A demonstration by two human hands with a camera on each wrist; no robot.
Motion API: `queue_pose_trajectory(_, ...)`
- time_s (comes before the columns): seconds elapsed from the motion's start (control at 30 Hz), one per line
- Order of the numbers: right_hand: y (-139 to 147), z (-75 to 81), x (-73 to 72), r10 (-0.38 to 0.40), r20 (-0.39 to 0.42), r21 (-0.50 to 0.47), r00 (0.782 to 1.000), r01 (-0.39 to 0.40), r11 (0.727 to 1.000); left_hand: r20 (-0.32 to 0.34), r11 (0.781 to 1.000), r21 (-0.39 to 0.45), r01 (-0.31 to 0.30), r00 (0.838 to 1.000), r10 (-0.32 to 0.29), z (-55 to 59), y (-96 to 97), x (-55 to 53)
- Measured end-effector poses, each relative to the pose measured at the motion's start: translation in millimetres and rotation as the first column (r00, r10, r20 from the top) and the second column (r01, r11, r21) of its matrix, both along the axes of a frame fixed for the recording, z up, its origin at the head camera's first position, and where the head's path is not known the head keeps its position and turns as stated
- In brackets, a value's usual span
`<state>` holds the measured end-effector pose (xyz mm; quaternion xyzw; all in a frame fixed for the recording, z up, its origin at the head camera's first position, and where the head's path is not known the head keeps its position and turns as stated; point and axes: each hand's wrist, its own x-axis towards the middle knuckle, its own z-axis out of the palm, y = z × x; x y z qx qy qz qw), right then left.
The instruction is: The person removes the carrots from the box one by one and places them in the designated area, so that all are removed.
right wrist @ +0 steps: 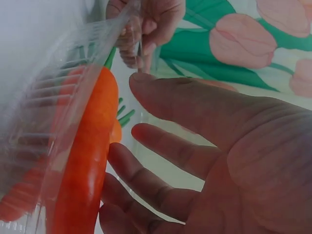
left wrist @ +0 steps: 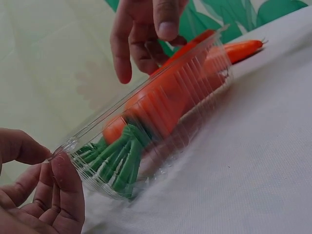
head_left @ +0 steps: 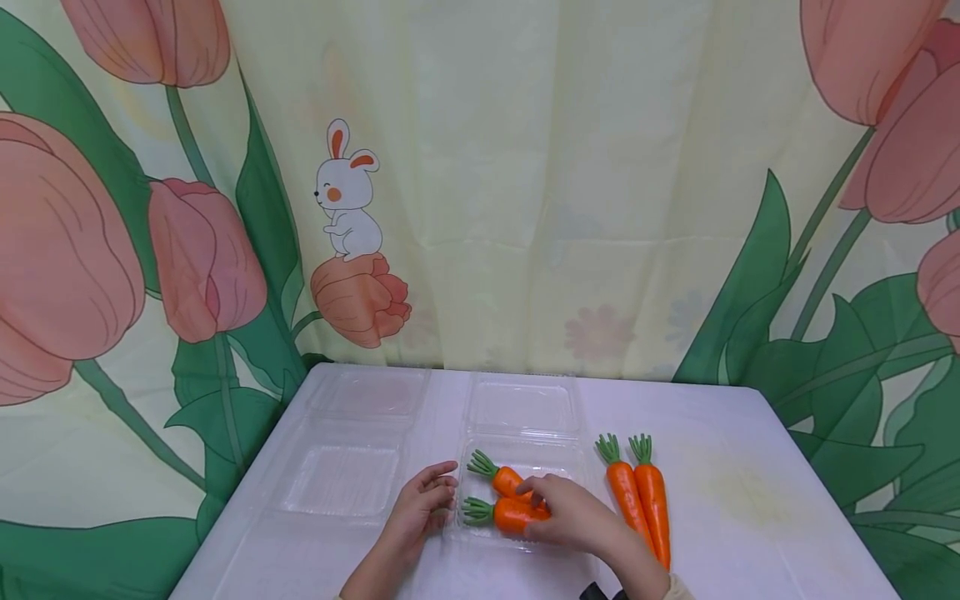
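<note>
A clear plastic clamshell box (head_left: 551, 457) lies open on the table with two orange carrots inside, an upper carrot (head_left: 507, 481) and a lower carrot (head_left: 512, 516), green tops toward the left. My left hand (head_left: 420, 510) is at the box's left side; in the left wrist view its thumb and finger pinch the rim. Over the carrots' right ends hovers my right hand (head_left: 576, 515), fingers spread and loosely bent. The right wrist view shows its fingertips (right wrist: 117, 151) close beside a carrot (right wrist: 85, 161), without gripping it; whether they touch it I cannot tell.
Two more carrots (head_left: 654, 500) lie side by side on the white table (head_left: 720, 533), right of the box and partly behind my right forearm. Another clear box (head_left: 345, 479) stands open at the left. Behind the table hangs a tulip-and-rabbit curtain (head_left: 487, 183).
</note>
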<state>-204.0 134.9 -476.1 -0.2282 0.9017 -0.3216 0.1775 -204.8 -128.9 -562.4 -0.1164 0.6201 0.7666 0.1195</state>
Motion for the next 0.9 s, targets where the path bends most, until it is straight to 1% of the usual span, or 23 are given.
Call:
queue_pose_trajectory(0.13, -5.0, -1.8, 0.6, 0.003, -0.052, 0.037, 0.999, -0.002, 0.999, -0.028, 1.0, 0.013, 0.004, 1.0, -0.003, -0.5, -0.6, 0.4)
queue_pose_trajectory(0.27, -9.7, -3.6, 1.5, -0.013, -0.074, 0.07, 0.997, 0.018, 0.997, -0.054, 1.0, 0.016, 0.007, 0.999, -0.006, -0.1, -1.4, 1.2)
queue_pose_trajectory(0.47, -13.9, -7.3, 5.8, -0.048, -0.119, 0.154, 0.992, 0.066, 0.986, -0.038, 1.0, -0.004, 0.008, 0.999, -0.008, 0.4, -1.8, 2.2)
queue_pose_trajectory(0.63, -16.5, -8.7, 8.0, -0.063, -0.137, 0.163, 0.989, 0.086, 0.983, -0.03, 1.0, -0.019, 0.004, 1.0, -0.004, 0.7, -2.2, 3.4)
queue_pose_trajectory(0.9, -18.2, -14.6, 4.3, -0.088, -0.133, 0.165, 0.987, 0.109, 0.98, -0.029, 1.0, -0.008, 0.022, 0.999, -0.022, 1.6, -1.6, 2.5)
